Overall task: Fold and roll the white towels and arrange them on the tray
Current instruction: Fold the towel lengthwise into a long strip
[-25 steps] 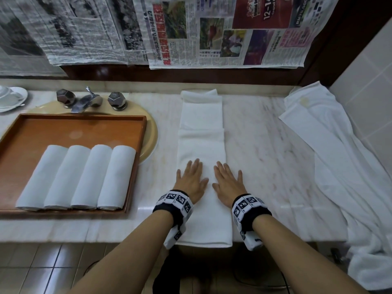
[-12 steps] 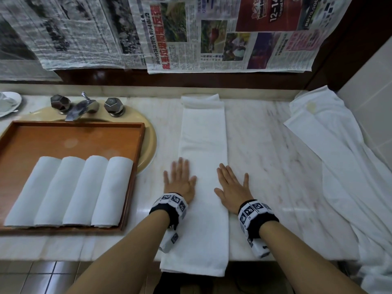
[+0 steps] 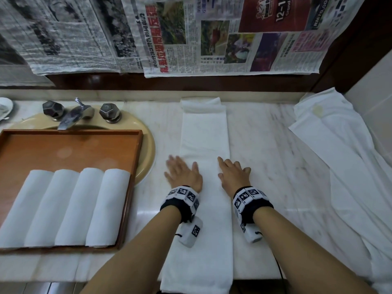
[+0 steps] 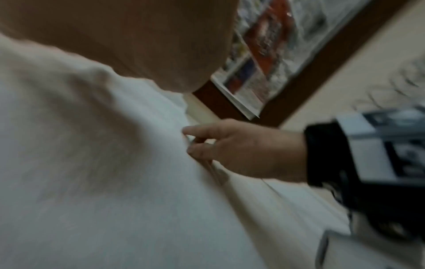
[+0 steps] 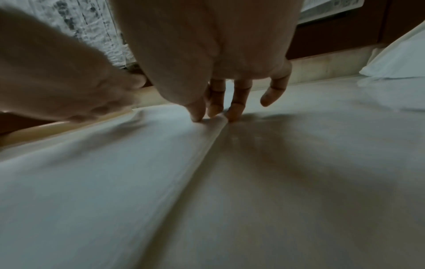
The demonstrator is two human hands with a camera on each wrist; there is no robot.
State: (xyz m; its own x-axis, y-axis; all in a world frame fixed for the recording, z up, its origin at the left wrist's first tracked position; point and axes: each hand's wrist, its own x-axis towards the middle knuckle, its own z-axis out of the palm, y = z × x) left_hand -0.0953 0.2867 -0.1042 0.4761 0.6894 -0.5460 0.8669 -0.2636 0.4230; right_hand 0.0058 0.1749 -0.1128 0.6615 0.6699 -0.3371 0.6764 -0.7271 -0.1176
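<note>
On the tabletop [image 3: 275, 166] my left hand [image 3: 182, 175] and right hand [image 3: 233, 174], fingers flat (gripping nothing), have spread to the folded towel's [image 3: 204, 136] edges; its long axis runs away from me.

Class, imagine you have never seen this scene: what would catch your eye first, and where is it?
Likely the long white towel folded into a strip down the marble counter, with the left hand and right hand flat at its edges. Next, four rolled towels side by side in the wooden tray at left.
</note>
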